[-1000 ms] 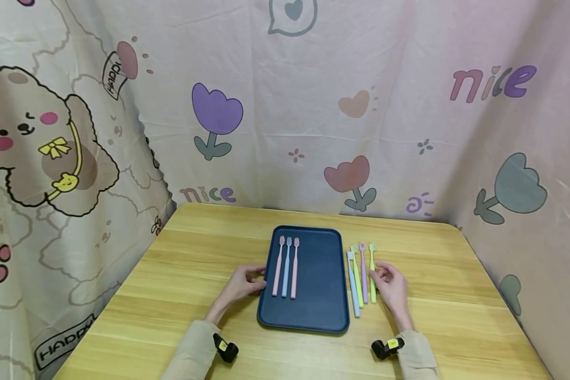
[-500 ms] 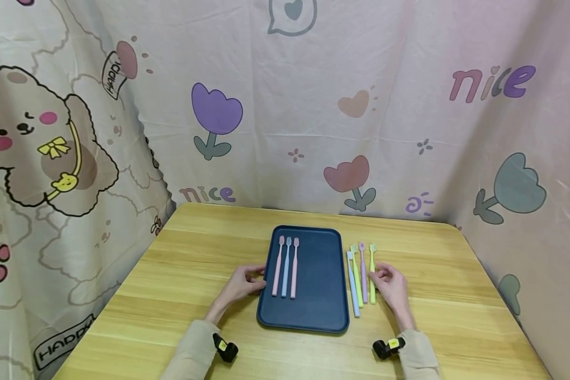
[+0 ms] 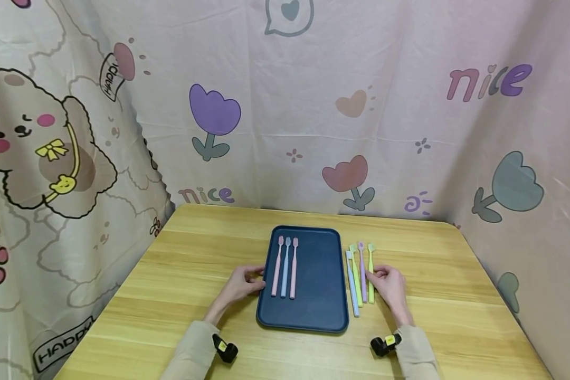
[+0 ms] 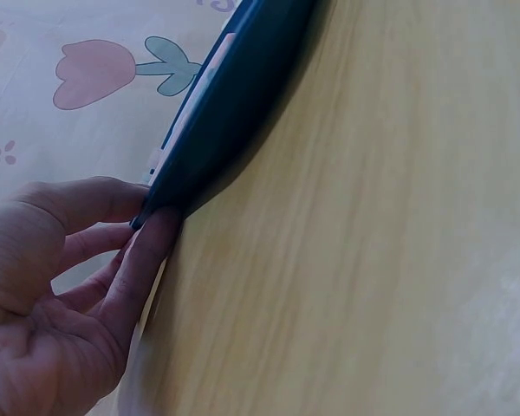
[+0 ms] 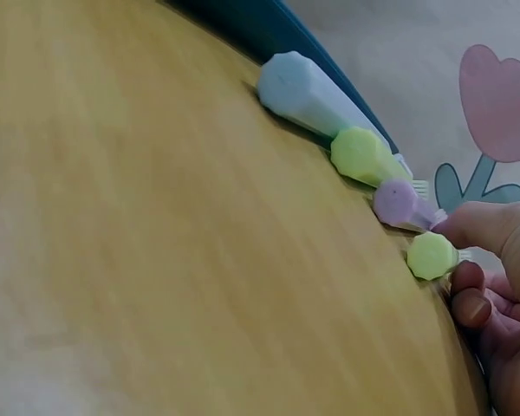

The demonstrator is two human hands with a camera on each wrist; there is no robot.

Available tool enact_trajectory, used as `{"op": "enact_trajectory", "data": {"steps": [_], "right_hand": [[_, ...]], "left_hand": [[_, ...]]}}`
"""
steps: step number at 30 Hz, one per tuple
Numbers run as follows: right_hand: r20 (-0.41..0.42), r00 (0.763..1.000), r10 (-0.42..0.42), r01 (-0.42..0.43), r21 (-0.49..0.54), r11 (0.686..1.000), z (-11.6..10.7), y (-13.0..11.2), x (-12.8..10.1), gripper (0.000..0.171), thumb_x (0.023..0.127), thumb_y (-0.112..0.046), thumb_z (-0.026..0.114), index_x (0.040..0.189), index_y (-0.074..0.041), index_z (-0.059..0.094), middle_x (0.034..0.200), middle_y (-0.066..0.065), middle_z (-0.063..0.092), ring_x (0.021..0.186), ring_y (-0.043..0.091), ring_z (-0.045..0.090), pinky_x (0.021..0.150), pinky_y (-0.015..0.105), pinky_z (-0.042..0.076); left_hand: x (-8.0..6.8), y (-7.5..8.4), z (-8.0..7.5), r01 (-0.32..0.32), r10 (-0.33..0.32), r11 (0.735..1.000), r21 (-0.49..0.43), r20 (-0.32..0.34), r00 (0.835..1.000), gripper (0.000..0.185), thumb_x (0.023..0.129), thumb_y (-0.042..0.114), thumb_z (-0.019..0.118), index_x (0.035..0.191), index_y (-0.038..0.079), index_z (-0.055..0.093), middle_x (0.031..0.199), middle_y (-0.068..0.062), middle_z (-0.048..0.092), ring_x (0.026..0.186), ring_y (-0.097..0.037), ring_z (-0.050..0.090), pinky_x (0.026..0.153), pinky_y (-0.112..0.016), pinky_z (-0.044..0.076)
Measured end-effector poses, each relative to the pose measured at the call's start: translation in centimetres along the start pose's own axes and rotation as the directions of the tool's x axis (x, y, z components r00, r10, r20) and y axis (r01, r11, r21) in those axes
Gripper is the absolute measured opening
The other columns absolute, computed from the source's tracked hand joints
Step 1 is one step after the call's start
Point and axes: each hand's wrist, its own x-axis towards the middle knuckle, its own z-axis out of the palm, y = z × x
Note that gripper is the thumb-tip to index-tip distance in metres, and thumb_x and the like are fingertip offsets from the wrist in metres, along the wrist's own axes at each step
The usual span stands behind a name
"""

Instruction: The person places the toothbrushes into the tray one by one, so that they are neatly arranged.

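Two hands are working well apart: the left hand point(image 3: 239, 285) is pinching the edge of the dark tray point(image 3: 319, 279), and the right hand point(image 3: 390, 287) is pinching the outer green toothbrush point(image 5: 431, 256), which is lying on the table point(image 3: 437, 295) beside the purple toothbrush point(image 5: 395, 203). For good work, I think, the right hand should be holding only this brush, not pushing its neighbour, while the left one is steadying the tray.

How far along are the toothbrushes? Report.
Three toothbrushes look done, lying on the tray. Underway: left hand pinches its rim; right hand is at the outermost green toothbrush, grip unclear. Probably remaining beside the tray: purple one, blue one, other green one.
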Motion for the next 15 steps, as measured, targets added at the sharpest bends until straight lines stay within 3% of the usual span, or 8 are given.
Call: {"op": "enact_trajectory", "data": {"steps": [9, 15], "right_hand": [[-0.004, 1.0, 0.015, -0.015, -0.021, 1.0, 0.17, -0.45, 0.07, 0.024, 0.08, -0.021, 0.077, 0.089, 0.0, 0.074, 0.075, 0.008, 0.07, 0.066, 0.01, 0.055, 0.061, 0.019, 0.042], [0.003, 1.0, 0.024, -0.024, -0.01, 1.0, 0.12, -0.45, -0.07, 0.022, 0.081, -0.021, 0.076, 0.088, 0.0, 0.073, 0.074, 0.007, 0.069, 0.066, 0.01, 0.055, 0.061, 0.019, 0.042]], "left_hand": [[-0.16, 0.11, 0.04, -0.009, 0.009, 1.0, -0.022, 0.007, 1.0, 0.053, 0.09, 0.002, 0.07, 0.138, -0.012, 0.053, 0.124, -0.034, 0.063, 0.083, -0.026, 0.072, 0.066, -0.028, 0.062], [-0.05, -0.03, 0.07, -0.002, 0.002, 1.0, -0.02, 0.003, 1.0, 0.053, 0.09, 0.002, 0.07, 0.138, -0.012, 0.053, 0.123, -0.033, 0.063, 0.082, -0.024, 0.072, 0.066, -0.027, 0.062]]}}
